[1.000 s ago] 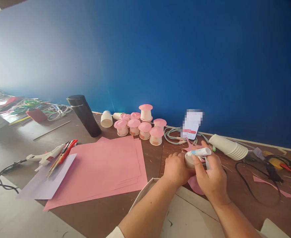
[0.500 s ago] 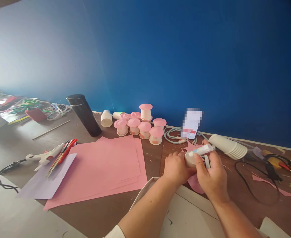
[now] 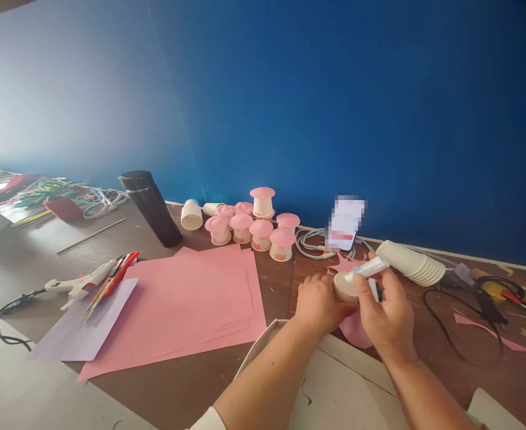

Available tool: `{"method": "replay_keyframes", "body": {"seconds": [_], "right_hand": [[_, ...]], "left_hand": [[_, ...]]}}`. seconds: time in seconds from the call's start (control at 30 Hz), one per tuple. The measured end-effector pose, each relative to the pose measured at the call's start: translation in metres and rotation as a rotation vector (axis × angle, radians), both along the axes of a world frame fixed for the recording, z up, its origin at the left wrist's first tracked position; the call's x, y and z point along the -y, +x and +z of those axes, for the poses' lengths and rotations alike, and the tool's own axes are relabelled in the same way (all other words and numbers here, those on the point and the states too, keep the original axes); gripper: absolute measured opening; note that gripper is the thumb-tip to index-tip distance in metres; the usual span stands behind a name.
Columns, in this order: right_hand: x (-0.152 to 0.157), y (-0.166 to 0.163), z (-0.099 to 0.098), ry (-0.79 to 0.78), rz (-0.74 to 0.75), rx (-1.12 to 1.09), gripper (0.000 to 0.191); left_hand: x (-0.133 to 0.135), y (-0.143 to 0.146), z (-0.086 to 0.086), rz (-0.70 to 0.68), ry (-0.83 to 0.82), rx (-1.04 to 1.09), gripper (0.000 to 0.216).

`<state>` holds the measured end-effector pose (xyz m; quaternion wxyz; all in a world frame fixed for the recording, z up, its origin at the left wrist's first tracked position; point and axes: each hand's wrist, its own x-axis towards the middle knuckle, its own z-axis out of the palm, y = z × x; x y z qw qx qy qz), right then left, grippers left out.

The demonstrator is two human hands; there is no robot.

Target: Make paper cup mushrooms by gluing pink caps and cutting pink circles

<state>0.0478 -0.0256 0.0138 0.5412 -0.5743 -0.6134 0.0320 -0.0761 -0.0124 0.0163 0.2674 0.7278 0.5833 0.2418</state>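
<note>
My left hand (image 3: 317, 304) is closed around a small white paper cup (image 3: 344, 286) held on its side just above the brown table. My right hand (image 3: 386, 313) grips a white glue tube (image 3: 370, 269) with a blue and red label, its tip resting at the cup's rim. A round pink paper piece (image 3: 355, 330) lies on the table under both hands. Behind them lies a stack of white paper cups (image 3: 413, 264) on its side.
Pink paper sheets (image 3: 191, 301) lie to the left, with a glue gun (image 3: 77, 283) and red scissors (image 3: 113, 279) beyond. Several pink-capped cups (image 3: 254, 226) and a black flask (image 3: 150, 208) stand by the blue wall. Cables and tools (image 3: 491, 298) lie at right.
The glue tube has tilted, its far end rising toward the cup stack and its tip lowering onto the cup's rim. My left hand has kept the cup nearly still.
</note>
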Motion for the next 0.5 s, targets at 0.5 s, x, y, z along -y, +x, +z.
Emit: {"method": "replay_keyframes", "body": {"seconds": [0.5], "right_hand": [[-0.003, 0.0017, -0.0041, -0.007, 0.025, 0.026, 0.041]], "left_hand": [[-0.0002, 0.0004, -0.0009, -0.01, -0.01, -0.035, 0.05]]}}
